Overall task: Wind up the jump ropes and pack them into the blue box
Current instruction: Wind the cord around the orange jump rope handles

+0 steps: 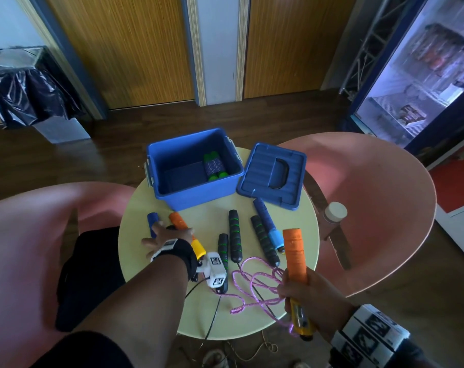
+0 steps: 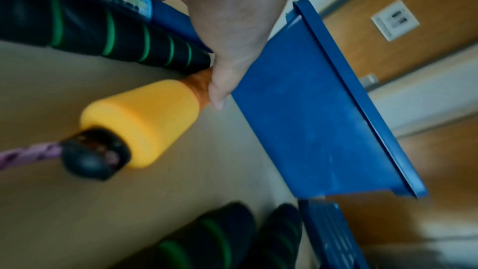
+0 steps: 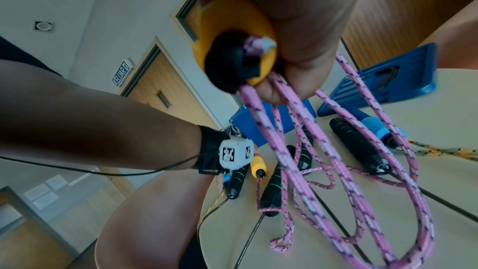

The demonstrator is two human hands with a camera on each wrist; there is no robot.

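Right hand: the right hand (image 1: 301,293), at the lower right of the head view, is wrapped around an upright orange handle (image 1: 294,252), with loops of pink rope (image 1: 254,284) gathered against it.
Left hand: the left hand (image 1: 163,239), left of centre, lies over a second orange handle (image 1: 178,221) on the table; the left wrist view shows the thumb (image 2: 220,89) against it, but whether the fingers have closed around it cannot be told.
Blue box: the blue box (image 1: 199,193) stands open at the centre of the round table (image 1: 135,227), just above the loose handles.
In the box: one wound rope with green handles (image 1: 214,166) lies at its right side.
Lid: the blue lid (image 1: 272,176) lies flat just right of the box.
Loose handles: three black handles with green rings (image 1: 233,229) and two blue handles (image 1: 265,221) lie on the table between the hands.
Seats: pink chairs (image 1: 371,195) stand on both sides of the table.
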